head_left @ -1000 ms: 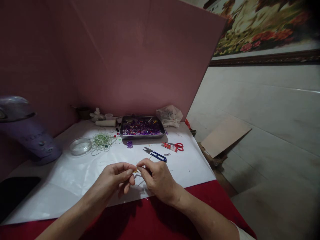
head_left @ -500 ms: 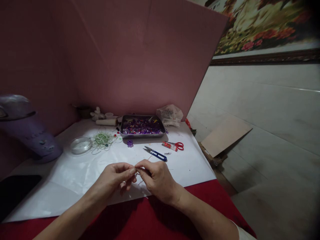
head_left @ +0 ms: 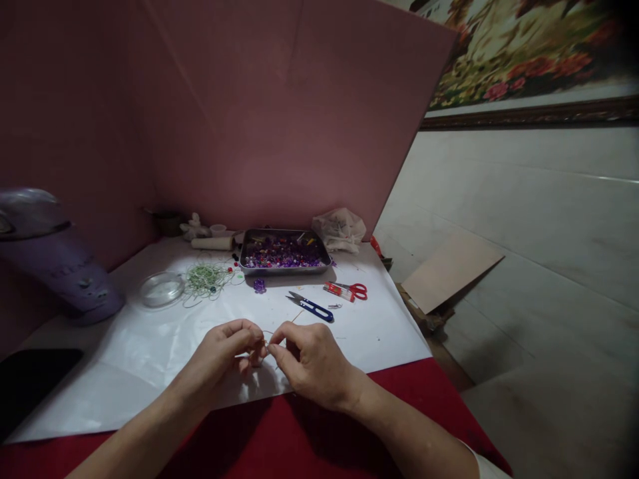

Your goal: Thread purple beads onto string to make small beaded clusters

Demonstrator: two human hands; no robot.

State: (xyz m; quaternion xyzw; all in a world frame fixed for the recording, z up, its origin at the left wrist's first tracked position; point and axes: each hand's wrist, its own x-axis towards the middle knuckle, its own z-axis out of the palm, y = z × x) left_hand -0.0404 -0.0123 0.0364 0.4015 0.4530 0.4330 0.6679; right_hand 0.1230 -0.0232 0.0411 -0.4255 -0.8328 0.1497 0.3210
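Observation:
My left hand (head_left: pixel 224 349) and my right hand (head_left: pixel 309 356) meet fingertip to fingertip over the white sheet (head_left: pixel 150 346) near the table's front. Both are pinched on a thin thread (head_left: pixel 272 332) that loops between them; a tiny bead at the pinch is too small to make out. Farther back stands a metal tray of purple beads (head_left: pixel 283 253). Blue thread snips (head_left: pixel 310 307) lie just beyond my right hand, with red scissors (head_left: pixel 347 290) a little behind them.
A clear round dish (head_left: pixel 160 289) and a tangle of green cord (head_left: pixel 206 279) lie at the left. A purple appliance (head_left: pixel 54 259) stands far left, a dark phone (head_left: pixel 30 382) at the front left. Pink boards wall the back. The table drops off to the right.
Both hands have shifted slightly towards me and lower; the fingertips have curled tighter together and the thread now arcs above the pinch.

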